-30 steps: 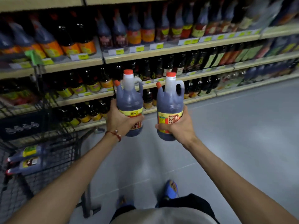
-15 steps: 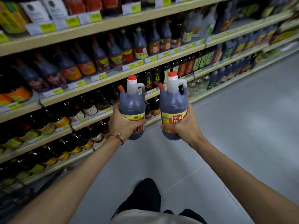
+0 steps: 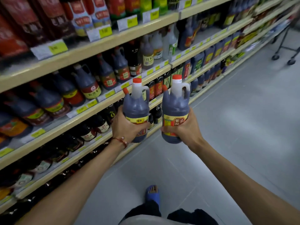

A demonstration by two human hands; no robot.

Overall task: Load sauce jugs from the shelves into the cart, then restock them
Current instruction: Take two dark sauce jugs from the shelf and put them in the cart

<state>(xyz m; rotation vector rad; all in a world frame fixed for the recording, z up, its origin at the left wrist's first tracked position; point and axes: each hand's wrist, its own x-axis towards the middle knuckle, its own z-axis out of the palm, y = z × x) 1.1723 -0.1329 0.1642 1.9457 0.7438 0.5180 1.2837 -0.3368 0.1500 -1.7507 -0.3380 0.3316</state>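
Left hand (image 3: pixel 125 127): fingers wrapped round the lower body of the left jug (image 3: pixel 136 106), held upright. Right hand (image 3: pixel 183 129): same grip on the right jug (image 3: pixel 176 103), also upright. The jugs are side by side and apart, in the air just off the shelf fronts, over the floor (image 3: pixel 227 127).

Shelves (image 3: pixel 103 44) run along the left and recede to the upper right. The grey aisle lies open to the right. A wheeled metal frame (image 3: pixel 286 51) stands far up the aisle.

Both jugs have dark liquid and red caps. The right label reads 紫林 with 山 above. The left yellow band reads 紫林. The writing on the yellow price tags (image 3: pixel 58 47) is too blurred to read.
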